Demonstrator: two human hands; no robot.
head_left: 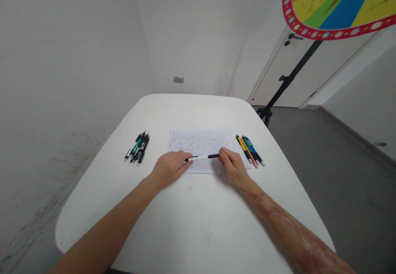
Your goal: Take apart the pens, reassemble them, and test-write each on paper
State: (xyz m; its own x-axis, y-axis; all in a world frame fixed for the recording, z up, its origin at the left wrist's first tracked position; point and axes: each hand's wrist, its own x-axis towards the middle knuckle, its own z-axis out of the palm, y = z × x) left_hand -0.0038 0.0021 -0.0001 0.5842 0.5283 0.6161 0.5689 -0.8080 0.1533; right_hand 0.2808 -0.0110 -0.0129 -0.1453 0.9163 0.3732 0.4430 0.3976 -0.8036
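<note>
A white pen (201, 158) with black ends lies level between my two hands, above a sheet of paper (198, 140) covered in rows of writing. My left hand (171, 166) pinches the pen's left end between thumb and fingers. At the other end, the black part is gripped by the closed fingers of my right hand (232, 165). Left of the paper is a loose pile of pens (140, 147), mostly black with some green. Several coloured pens (250, 150) in yellow, pink, green and blue lie side by side near my right hand.
The white table (192, 216) has rounded corners and stands close to the walls. Beyond its right side, a black stand (283, 85) carries a colourful wheel (335, 10). A door (278, 74) is behind it.
</note>
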